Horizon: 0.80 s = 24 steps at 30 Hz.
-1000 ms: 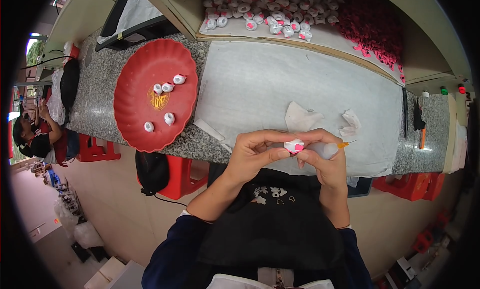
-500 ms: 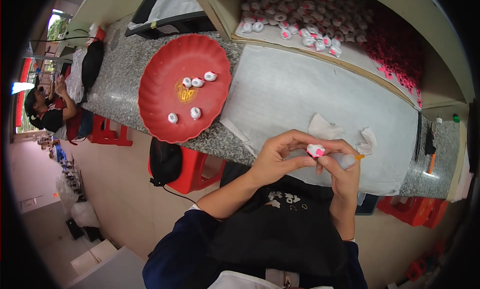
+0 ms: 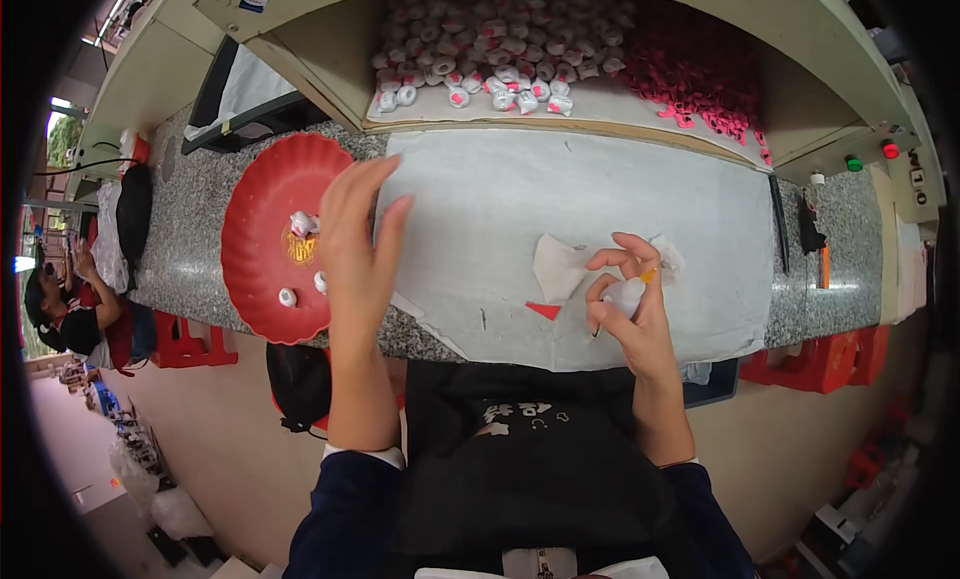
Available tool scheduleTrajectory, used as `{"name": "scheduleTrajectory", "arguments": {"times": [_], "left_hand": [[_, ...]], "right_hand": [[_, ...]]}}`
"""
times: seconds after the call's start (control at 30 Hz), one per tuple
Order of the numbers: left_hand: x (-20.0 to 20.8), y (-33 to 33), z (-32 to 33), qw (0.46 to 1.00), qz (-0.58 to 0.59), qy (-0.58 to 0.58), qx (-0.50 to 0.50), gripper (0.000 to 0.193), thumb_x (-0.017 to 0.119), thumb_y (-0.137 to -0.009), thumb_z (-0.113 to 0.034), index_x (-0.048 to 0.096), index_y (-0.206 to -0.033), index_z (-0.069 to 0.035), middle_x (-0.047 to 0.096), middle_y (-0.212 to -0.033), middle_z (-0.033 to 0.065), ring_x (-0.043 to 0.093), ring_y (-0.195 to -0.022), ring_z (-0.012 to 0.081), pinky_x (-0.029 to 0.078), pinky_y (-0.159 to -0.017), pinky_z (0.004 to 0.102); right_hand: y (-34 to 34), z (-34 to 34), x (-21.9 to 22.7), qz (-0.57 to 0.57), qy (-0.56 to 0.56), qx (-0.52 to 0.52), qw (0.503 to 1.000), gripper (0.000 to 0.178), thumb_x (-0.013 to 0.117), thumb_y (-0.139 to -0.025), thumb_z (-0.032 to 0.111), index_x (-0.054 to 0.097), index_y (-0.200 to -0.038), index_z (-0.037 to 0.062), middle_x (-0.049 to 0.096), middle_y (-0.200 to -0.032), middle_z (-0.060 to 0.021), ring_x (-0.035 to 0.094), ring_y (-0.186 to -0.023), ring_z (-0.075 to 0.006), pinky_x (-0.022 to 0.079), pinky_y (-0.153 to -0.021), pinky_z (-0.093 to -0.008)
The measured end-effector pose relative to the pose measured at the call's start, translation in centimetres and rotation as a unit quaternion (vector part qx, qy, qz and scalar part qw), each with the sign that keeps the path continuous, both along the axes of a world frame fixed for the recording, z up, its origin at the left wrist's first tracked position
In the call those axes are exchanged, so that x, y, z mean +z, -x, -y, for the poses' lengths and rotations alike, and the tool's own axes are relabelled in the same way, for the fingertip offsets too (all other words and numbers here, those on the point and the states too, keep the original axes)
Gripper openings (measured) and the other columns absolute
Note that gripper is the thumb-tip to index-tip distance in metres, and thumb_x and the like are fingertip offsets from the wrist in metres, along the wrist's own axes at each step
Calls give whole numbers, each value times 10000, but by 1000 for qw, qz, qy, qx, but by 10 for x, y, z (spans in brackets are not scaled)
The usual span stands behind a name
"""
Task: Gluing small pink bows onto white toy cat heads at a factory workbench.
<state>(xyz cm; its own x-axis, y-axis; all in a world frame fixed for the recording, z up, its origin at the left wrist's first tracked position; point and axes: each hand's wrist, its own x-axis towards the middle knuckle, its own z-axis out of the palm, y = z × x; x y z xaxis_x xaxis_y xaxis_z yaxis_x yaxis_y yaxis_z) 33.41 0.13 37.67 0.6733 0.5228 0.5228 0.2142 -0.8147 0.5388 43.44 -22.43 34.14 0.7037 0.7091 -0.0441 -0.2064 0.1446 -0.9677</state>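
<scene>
My left hand point(image 3: 355, 234) is over the right side of a red scalloped plate point(image 3: 250, 269). Its fingers are stretched out and the thumb stands apart, with nothing between them. Small white pieces with pink marks lie in the plate, among them a white piece point(image 3: 288, 297) near the front; the hand hides part of the plate. Above the white sheet point(image 3: 480, 229), my right hand point(image 3: 640, 314) is closed around a small translucent squeeze bottle point(image 3: 625, 297) with a yellow-orange tip. A white cloth scrap point(image 3: 557, 271) and a small red scrap point(image 3: 543, 310) lie beside it.
A shelf at the back holds a heap of white pieces point(image 3: 500, 39) and a pile of pink pieces point(image 3: 690, 79). A black tray point(image 3: 255, 119) stands back left. An orange-handled tool point(image 3: 825, 267) lies at right. Another person point(image 3: 85, 309) sits far left; red stools point(image 3: 815, 361) stand below.
My left hand has moved left from the pink-and-white piece to the plate and opened, no longer holding that piece. My right hand keeps the bottle. The view has turned, and a red scrap shows.
</scene>
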Motion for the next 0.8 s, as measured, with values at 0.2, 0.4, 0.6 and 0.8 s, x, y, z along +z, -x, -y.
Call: {"name": "scheduleTrajectory", "arguments": {"times": [0.2,0.4,0.6,0.8], "left_hand": [[-18,-194,33,987,-55,-97,-117,188,584,-660,-88,588,-848,-80,563,-812,89,492,-843,248,362,-748,341],[-64,-260,29,963,58,-263,-3,136,611,-614,-117,598,-742,-74,547,-803,96,528,-723,242,406,-640,332],[-20,-188,44,972,-25,140,-188,189,637,-649,-114,565,-822,-88,510,-868,54,495,-572,140,397,-518,230],[-12,-55,61,764,56,579,-278,257,557,-736,-19,504,-985,11,532,-900,55,524,-756,110,434,-685,232]], "right_hand": [[5,22,5,-24,-51,-3,998,411,467,-692,49,321,-1076,46,374,-1032,-155,496,-696,-198,428,-509,-278],[3,32,10,-9,-3,-48,999,320,453,-712,63,396,-1021,1,361,-1088,-143,495,-868,-249,479,-619,-349],[0,35,14,-2,-15,-91,996,396,451,-737,88,372,-1096,-60,395,-1059,-124,482,-911,-246,481,-654,-336],[-1,35,17,34,-160,-131,978,347,571,-693,84,384,-981,34,432,-955,-79,488,-856,-198,473,-670,-304]]}}
